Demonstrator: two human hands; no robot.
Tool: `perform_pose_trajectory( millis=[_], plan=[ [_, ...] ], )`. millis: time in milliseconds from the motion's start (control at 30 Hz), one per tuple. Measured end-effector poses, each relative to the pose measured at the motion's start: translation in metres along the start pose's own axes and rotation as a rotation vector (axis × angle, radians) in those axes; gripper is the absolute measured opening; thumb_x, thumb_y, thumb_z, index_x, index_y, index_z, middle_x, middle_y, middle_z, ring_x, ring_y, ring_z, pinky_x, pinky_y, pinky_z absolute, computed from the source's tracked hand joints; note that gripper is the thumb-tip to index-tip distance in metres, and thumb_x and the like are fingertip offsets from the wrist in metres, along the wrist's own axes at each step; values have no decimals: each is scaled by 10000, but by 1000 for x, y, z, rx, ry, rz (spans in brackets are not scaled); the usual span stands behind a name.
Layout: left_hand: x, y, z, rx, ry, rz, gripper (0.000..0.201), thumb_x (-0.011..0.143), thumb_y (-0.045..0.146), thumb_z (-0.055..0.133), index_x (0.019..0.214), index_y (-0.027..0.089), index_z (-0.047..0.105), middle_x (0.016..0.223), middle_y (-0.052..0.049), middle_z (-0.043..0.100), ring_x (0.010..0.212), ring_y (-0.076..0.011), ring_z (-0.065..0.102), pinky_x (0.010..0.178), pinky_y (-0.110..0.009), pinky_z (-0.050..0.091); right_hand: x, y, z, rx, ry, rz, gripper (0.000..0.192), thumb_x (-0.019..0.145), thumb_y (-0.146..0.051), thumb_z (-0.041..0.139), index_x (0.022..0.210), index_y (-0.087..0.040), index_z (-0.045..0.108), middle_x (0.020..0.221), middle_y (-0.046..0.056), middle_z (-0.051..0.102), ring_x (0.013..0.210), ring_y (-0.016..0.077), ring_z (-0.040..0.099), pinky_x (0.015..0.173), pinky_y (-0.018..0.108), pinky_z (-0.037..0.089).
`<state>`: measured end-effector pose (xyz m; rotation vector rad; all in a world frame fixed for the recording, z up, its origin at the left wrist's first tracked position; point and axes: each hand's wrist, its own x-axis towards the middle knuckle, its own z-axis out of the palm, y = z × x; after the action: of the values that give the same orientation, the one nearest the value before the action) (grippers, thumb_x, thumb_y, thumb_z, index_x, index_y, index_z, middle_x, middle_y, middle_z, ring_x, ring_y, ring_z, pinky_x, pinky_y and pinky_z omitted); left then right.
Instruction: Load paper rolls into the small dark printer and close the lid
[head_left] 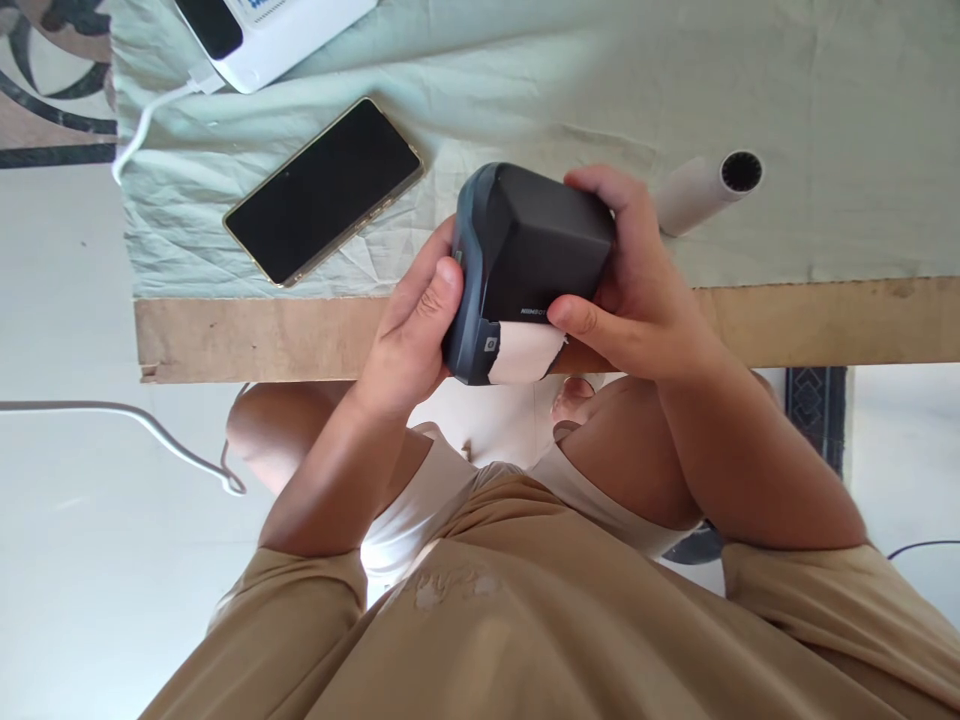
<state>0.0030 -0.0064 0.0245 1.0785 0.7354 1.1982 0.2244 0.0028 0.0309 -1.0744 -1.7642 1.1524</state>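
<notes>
I hold a small dark label printer in both hands, above the table's front edge. My left hand grips its rounded left side, thumb pressed on the casing. My right hand wraps the right side, fingers over the top. Its thumb rests on the white paper strip coming out of the printer's front slot.
A black smartphone lies face up on the pale cloth covering the table, left of the printer. A white device with a white cable sits at the far left. A white paper roll lies to the right. The wooden table edge runs across.
</notes>
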Motion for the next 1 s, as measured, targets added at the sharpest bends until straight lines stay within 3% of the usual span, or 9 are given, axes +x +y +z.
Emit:
perform_pose_trajectory(
  millis=[133,200,333,467,567,733,867,1000],
  plan=[
    [1,0,0,-38,87,-37,484,1125,641,559,1162,250,843,1076,-79,795,1420,-333,698,1178,-453,608,0,-1,0,-50,-60,-1,942,950,-847,670,1677,-353,333,1551,85,612,1065,201,734,729,305,676],
    [0,-3,-2,-86,168,-53,518,1145,635,519,1055,248,850,961,-69,778,1358,-325,734,1132,-458,630,1,-3,0,-58,-92,6,948,963,-805,680,1709,-364,297,1676,91,540,1064,192,737,733,300,679],
    [0,-7,-4,-148,175,-41,570,1139,666,512,1044,221,857,925,-69,762,1185,-302,776,990,-413,642,4,-5,-3,-100,-137,-35,979,968,-707,716,1746,-352,238,1840,107,366,1334,257,709,908,346,720],
    [1,-5,-6,-240,185,-44,536,1122,630,588,1056,171,858,864,-43,737,890,-195,720,795,-307,570,3,-4,-5,-106,-144,-92,1019,944,-629,775,1765,-350,240,1870,105,335,1579,310,593,1095,412,703],
    [2,-1,-8,-276,234,-96,471,1105,573,666,908,174,821,800,-5,725,768,-132,658,717,-262,531,2,-3,-4,-88,-145,-92,1067,927,-621,795,1789,-389,212,1902,80,281,1584,320,600,1021,411,727],
    [2,3,-6,-276,294,-135,479,1111,522,683,766,195,745,691,22,670,652,-116,610,649,-269,519,0,-4,-5,-91,-148,-35,1201,854,-665,876,1806,-420,187,1906,78,280,1373,299,732,824,349,722],
    [2,10,-1,-214,304,-200,501,1071,581,717,743,206,670,685,0,626,750,-161,676,723,-288,543,0,-5,-5,-89,-170,-59,1145,904,-696,828,1801,-415,173,1894,89,281,1295,261,743,873,353,721],
    [13,20,8,-168,306,-344,548,1026,772,650,1062,235,751,858,-60,741,1097,-307,777,897,-377,619,0,-2,-5,-190,-77,-134,1086,907,-803,769,1772,-350,293,1757,138,446,1458,310,635,970,399,725]
  ],
)
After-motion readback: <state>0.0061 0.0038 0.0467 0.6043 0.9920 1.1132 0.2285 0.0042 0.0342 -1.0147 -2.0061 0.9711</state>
